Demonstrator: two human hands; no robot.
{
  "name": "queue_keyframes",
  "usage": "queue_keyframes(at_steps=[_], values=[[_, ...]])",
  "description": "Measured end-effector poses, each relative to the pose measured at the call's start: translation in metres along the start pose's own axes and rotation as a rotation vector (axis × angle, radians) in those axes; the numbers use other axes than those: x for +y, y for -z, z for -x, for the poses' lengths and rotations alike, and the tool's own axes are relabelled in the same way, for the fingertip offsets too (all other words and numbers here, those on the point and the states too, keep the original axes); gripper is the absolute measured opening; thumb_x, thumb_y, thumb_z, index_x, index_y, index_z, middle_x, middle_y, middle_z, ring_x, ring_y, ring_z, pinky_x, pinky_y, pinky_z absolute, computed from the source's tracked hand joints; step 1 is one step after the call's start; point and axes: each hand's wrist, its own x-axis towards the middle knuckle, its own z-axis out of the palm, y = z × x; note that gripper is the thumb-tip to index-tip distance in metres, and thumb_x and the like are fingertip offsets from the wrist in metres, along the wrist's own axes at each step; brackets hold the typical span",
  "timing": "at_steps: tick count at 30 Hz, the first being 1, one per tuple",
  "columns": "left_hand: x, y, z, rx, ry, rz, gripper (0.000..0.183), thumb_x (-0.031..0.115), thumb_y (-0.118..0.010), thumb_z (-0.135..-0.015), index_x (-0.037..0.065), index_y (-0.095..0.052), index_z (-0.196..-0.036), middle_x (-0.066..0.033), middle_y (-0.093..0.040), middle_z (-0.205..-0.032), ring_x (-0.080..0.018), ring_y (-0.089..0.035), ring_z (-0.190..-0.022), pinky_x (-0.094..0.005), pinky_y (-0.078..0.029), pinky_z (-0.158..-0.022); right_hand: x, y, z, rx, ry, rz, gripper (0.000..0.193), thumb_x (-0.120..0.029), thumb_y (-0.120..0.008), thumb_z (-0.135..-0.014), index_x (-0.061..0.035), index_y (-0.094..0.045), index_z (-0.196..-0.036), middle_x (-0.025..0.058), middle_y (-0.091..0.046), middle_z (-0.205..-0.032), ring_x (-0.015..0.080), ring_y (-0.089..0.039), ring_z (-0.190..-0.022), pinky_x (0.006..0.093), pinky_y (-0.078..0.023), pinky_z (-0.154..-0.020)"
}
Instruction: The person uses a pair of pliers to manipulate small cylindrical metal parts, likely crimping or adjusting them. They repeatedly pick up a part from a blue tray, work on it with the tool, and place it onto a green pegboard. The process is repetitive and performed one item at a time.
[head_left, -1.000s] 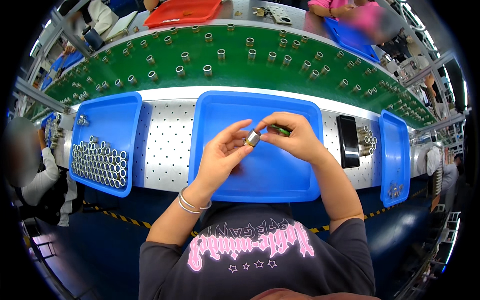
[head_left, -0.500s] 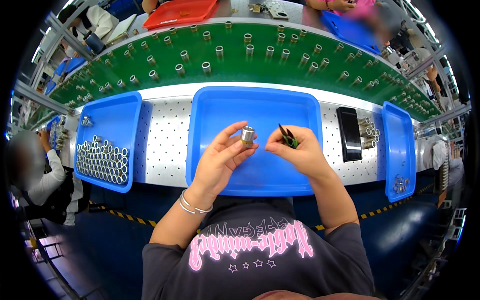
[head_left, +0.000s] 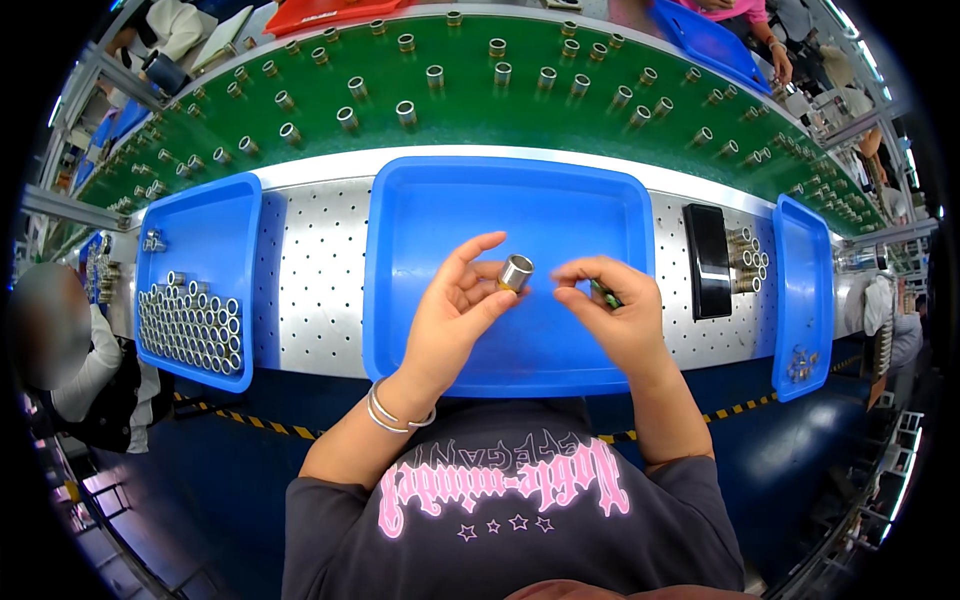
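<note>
Above the blue tray (head_left: 510,375) in front of me, my left hand (head_left: 455,315) grips a short metal sleeve (head_left: 516,272). The sleeve is silvery with a brassy lower end and tilts to the right, its open end facing up. My right hand (head_left: 618,310) is just right of it, apart from the sleeve. Its curled fingers hold a small green-and-dark tool (head_left: 606,294), mostly hidden by the hand; I cannot make out its kind. The thumb and forefinger point toward the sleeve with a gap between them.
A left blue tray (head_left: 250,290) holds rows of metal sleeves. A black phone-like device (head_left: 708,262) lies on the perforated metal table (head_left: 315,280), beside several fittings (head_left: 748,262). Small parts sit in a right blue tray (head_left: 803,290). Sleeves stand along the green belt (head_left: 460,125). Other people work nearby.
The sleeve has moved slightly right and tipped over to the right in my left hand. My right hand has shifted right and turned, hiding more of the tool. Sleeves on the belt have shifted.
</note>
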Motion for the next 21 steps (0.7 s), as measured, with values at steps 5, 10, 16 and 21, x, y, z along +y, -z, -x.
queue_keyframes(at_steps=[5,10,16,21], values=[[-0.005,-0.003,-0.001,-0.033,-0.287,-0.563,0.051,-0.007,-0.060,-0.079,0.005,-0.045,-0.126,-0.0126,-0.059,-0.106,-0.0194,-0.061,-0.094,-0.0304,-0.051,-0.079,-0.006,-0.007,-0.012,-0.034,0.148,0.277,0.012,-0.012,-0.067,-0.076,-0.0019,-0.064,-0.082,0.0078,-0.060,-0.071,0.0170,-0.055,-0.060,0.0261,-0.040,-0.052],[0.000,-0.001,0.000,-0.085,-0.287,-0.672,0.052,-0.008,-0.059,-0.079,0.004,-0.045,-0.128,-0.0142,-0.060,-0.108,-0.0198,-0.061,-0.097,-0.0304,-0.051,-0.082,0.003,-0.001,-0.018,-0.169,-0.164,-0.057,0.014,-0.013,-0.066,-0.078,-0.0001,-0.061,-0.078,0.0048,-0.058,-0.068,0.0119,-0.051,-0.059,0.0249,-0.038,-0.053],[0.010,0.003,-0.001,-0.123,0.103,0.077,0.045,0.002,-0.059,-0.084,0.000,-0.044,-0.127,-0.0148,-0.059,-0.109,-0.0217,-0.060,-0.098,-0.0300,-0.048,-0.086,0.008,0.002,-0.018,-0.021,-0.082,-0.124,0.010,-0.008,-0.064,-0.080,0.0007,-0.060,-0.077,0.0044,-0.057,-0.069,0.0096,-0.048,-0.059,0.0230,-0.036,-0.052],[0.010,0.005,-0.003,-0.058,0.199,0.172,0.046,0.007,-0.061,-0.084,0.001,-0.045,-0.127,-0.0132,-0.059,-0.110,-0.0207,-0.060,-0.097,-0.0298,-0.047,-0.087,-0.002,0.002,-0.017,0.039,0.153,0.090,0.005,-0.002,-0.064,-0.077,0.0005,-0.059,-0.077,0.0053,-0.057,-0.071,0.0107,-0.049,-0.060,0.0227,-0.036,-0.052]])
